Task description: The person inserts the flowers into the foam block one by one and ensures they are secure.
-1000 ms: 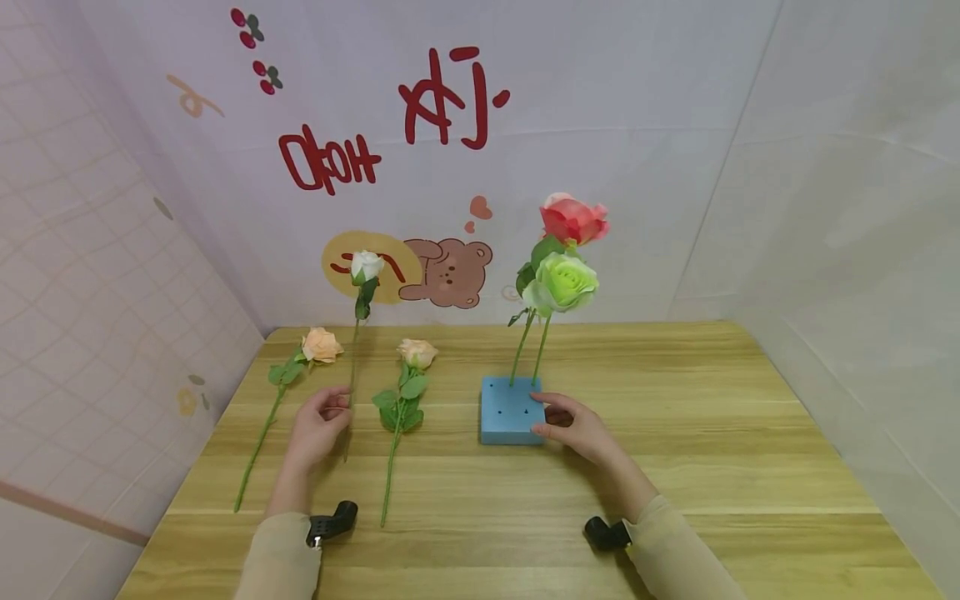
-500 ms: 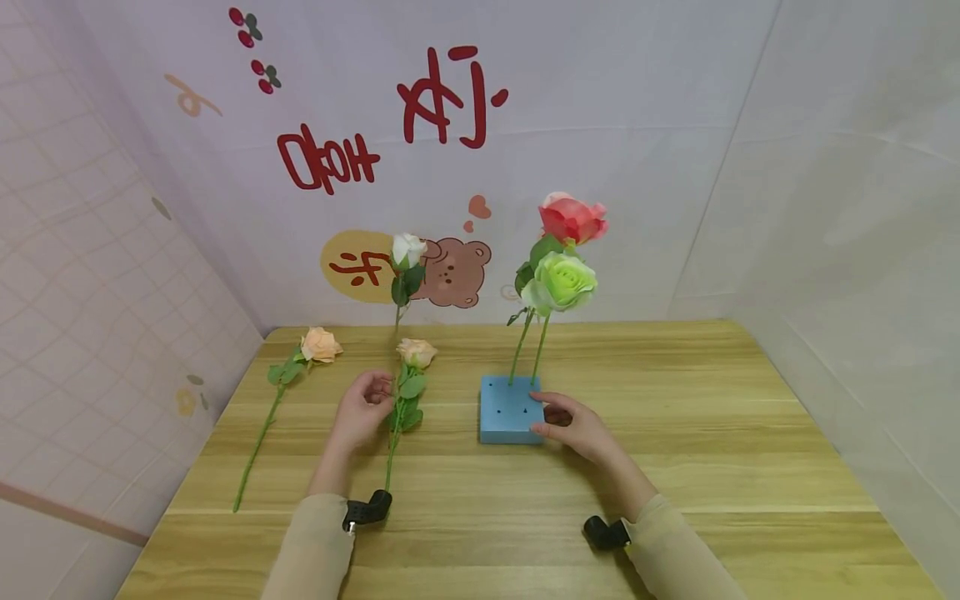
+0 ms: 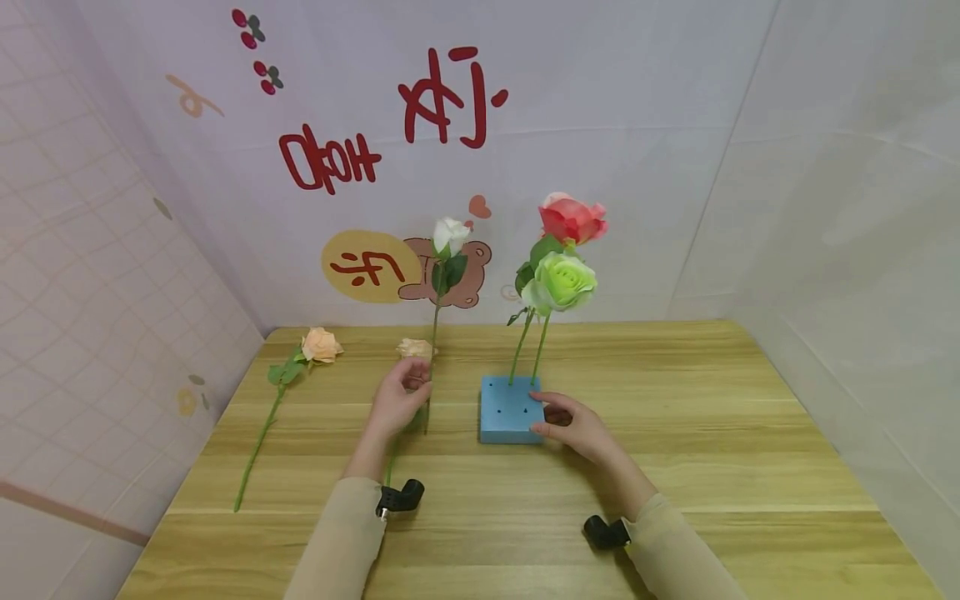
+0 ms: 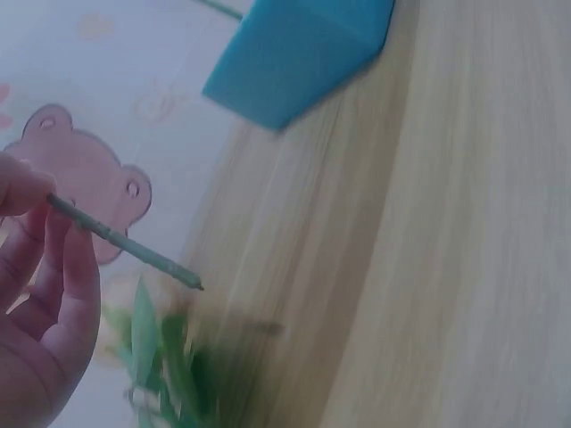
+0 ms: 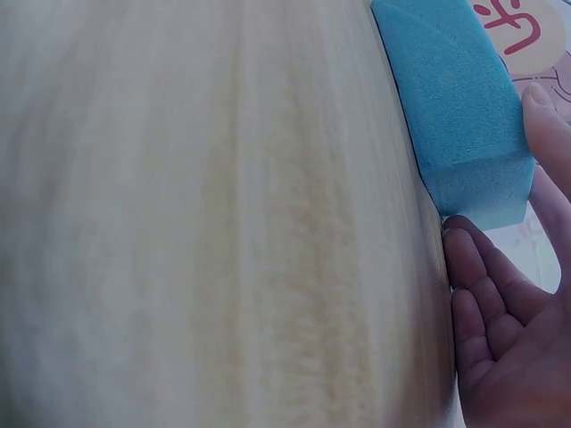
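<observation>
My left hand (image 3: 397, 398) pinches the stem of a white artificial rose (image 3: 451, 237), holding it upright left of a blue foam block (image 3: 501, 427). In the left wrist view the stem's lower end (image 4: 147, 256) sticks out past the fingertips, in the air above the table. On the block's right side, my right hand (image 3: 579, 428) grips the edge between thumb and fingers. A pink-red rose (image 3: 573, 219) and a light green rose (image 3: 562, 283) stand in the back of the block, which has several small holes on top.
One peach rose (image 3: 321, 344) lies on the wooden table (image 3: 705, 433) at the left. A second peach rose (image 3: 414, 348) lies partly hidden under my left hand. A white printed cloth (image 3: 637, 125) hangs behind the table.
My left hand has carried the white rose rightward, past the second peach rose and closer to the block. The right hand and the block have stayed in place.
</observation>
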The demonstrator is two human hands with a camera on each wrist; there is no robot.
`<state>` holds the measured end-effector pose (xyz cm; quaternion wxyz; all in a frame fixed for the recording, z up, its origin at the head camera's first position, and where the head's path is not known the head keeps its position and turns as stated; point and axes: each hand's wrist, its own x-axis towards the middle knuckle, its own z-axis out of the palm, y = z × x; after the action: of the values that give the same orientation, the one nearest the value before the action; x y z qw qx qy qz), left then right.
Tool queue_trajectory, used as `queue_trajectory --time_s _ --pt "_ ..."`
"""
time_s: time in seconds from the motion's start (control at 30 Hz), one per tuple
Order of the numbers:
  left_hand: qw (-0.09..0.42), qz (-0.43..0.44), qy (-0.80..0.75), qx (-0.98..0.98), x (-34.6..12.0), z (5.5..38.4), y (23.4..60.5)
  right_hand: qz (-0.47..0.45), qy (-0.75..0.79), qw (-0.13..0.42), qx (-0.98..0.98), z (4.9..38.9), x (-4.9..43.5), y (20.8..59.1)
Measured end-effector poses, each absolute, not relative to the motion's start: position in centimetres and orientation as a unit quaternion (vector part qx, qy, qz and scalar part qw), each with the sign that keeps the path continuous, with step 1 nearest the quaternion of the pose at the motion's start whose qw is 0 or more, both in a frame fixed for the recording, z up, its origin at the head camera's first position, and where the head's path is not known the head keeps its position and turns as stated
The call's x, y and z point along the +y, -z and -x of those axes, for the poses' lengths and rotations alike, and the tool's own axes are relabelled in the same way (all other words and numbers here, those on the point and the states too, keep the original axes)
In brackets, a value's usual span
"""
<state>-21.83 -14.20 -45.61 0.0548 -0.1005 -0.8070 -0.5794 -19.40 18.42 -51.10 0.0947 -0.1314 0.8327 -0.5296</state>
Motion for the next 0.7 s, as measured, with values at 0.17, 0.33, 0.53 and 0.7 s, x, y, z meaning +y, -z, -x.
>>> queue_trajectory --time_s 0.17,0.33,0.53,0.7 --pt "0.08 0.119 0.582 -0.801 -12.6 22.5 45.9 0.132 0.53 0.096 0.832 19.4 18.4 51.1" --pt "0.097 0.141 0.576 -0.799 -11.2 22.8 45.5 0.134 0.53 0.095 0.832 19.4 18.4 51.0" --pt "0.106 0.165 0.58 -0.791 -9.9 23.1 44.7 0.136 0.53 0.093 0.832 19.4 18.4 51.1" --pt "0.116 0.175 0.578 -0.789 -9.1 23.5 44.3 0.134 0.531 0.094 0.831 19.4 18.4 51.1"
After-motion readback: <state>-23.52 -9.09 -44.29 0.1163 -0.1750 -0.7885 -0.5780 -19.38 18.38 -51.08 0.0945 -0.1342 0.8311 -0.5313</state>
